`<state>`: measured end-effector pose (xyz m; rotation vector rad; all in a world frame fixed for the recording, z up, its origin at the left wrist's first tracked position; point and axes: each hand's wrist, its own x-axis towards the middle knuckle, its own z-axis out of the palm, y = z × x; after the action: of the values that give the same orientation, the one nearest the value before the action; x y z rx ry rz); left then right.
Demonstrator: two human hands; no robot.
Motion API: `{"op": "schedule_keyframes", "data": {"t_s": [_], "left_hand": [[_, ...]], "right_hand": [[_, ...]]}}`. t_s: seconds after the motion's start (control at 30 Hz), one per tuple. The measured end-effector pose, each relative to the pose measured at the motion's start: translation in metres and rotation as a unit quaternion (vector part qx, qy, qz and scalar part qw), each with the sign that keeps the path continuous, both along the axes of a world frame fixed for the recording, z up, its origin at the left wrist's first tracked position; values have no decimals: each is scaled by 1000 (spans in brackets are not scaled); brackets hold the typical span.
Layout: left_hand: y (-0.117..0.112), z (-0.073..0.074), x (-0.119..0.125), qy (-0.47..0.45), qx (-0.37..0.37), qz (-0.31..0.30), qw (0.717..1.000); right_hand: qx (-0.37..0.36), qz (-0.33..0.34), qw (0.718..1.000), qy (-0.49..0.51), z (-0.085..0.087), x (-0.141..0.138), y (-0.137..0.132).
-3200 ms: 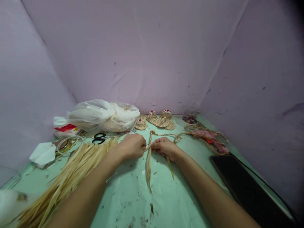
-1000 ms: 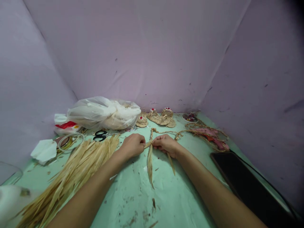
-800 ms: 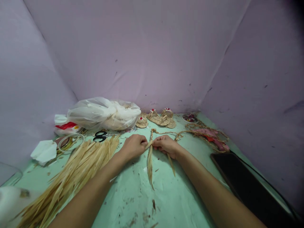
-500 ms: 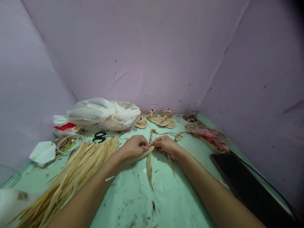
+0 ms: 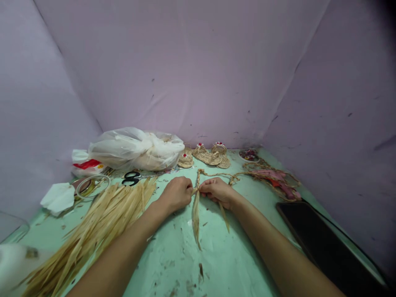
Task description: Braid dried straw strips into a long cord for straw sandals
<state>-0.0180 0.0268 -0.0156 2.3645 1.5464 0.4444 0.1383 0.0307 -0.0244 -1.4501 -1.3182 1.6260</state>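
Near the middle of the table, my left hand [image 5: 178,193] is closed on a pale dried husk strip at the lower end of a braided cord [image 5: 198,178]. My right hand [image 5: 218,192] pinches the braid's end from the other side, thumb and finger together. A loose husk strip [image 5: 196,218] hangs down between the hands, and another strip [image 5: 224,216] sticks out below my right hand. From its top bend the thin braid runs right toward a coiled heap of cord [image 5: 278,181].
A pile of dried husk strips [image 5: 102,218] lies at left, with black-handled scissors [image 5: 131,178] behind it. At the back are a tied plastic bag [image 5: 136,148], small woven slippers [image 5: 207,156] and a dish of beads [image 5: 249,155]. A dark flat device [image 5: 321,243] lies right.
My left hand has closed further and turned, drawing its strip to the left of the braid; the strip's long tail no longer shows beneath it. My right hand stays at the braid's end.
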Motion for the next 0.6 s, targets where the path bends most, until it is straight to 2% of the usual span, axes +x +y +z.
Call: {"op": "schedule_keyframes", "data": {"t_s": [0.1,0.2,0.33,0.6], "left_hand": [[0,-2,1,-54,-4,-7,998],[0,-1,1,-95,-42,-11,995],[0,0,1,-113,-81,-10,990],[0,-3,8,-118,-75,-10,990]], "right_hand": [[-2,2,1000,5,-1,0,0],[-5,-2,1000,8,0,1,0],[-13,-4,999,31,1,1,0],[-2,-7,999,41,3,1,-2]]}}
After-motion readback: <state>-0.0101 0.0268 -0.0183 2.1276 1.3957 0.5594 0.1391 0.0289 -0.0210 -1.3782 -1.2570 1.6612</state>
